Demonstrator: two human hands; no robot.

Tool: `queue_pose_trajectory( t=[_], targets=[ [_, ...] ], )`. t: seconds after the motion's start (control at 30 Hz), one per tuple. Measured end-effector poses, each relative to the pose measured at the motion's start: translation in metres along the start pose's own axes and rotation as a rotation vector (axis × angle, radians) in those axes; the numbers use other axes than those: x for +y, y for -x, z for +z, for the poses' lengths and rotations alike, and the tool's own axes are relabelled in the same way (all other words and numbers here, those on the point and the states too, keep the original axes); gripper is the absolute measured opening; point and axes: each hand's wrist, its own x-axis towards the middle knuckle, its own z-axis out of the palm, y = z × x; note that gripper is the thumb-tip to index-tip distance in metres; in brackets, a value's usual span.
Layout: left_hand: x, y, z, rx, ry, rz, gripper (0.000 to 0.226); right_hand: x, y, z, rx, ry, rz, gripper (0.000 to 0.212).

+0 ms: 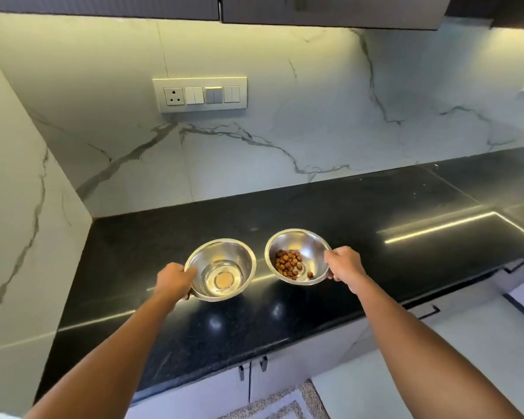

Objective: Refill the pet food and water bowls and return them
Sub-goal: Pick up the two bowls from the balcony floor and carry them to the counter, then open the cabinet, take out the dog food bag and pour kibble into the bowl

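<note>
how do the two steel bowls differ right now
The left bowl holds a little clear water; the right bowl holds a small heap of brown kibble. The left bowl is level, while the right bowl tips toward the left. The left hand grips the left bowl's near-left rim; the right hand grips the right bowl's right rim. Both are shiny round steel bowls of similar size over the black counter.

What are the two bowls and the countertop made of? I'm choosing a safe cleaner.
Both bowls, the water bowl and the kibble bowl, look like polished stainless steel: mirror-bright, thin rolled rims. The countertop looks like polished black granite: speckled, glossy reflections.
</note>
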Motion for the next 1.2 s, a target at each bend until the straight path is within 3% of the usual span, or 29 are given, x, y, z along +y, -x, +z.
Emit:
queue_pose_trajectory(
  t=[0.37, 0.6, 0.97, 1.1, 1.2],
  targets=[
    [0.039, 0.007, 0.070, 0.172, 0.109, -0.244, 0.030, 0.002, -0.108, -0.001, -0.187, 0.029, -0.043, 0.022],
    [0.043, -0.003, 0.075, 0.228, 0.132, -0.274, 0.038, 0.012, -0.127, 0.010, -0.220, 0.030, -0.033, 0.026],
    [0.029, -0.014, 0.074, 0.219, 0.134, -0.311, 0.031, 0.015, -0.124, 0.015, -0.258, 0.011, 0.000, 0.023],
    [0.034, -0.013, 0.067, 0.199, 0.121, -0.335, 0.030, 0.012, -0.123, 0.011, -0.216, 0.153, -0.045, 0.034],
    [0.046, -0.008, 0.057, 0.279, -0.124, -0.270, 0.031, -0.003, -0.117, 0.003, -0.097, 0.442, -0.216, 0.042]
  ],
)
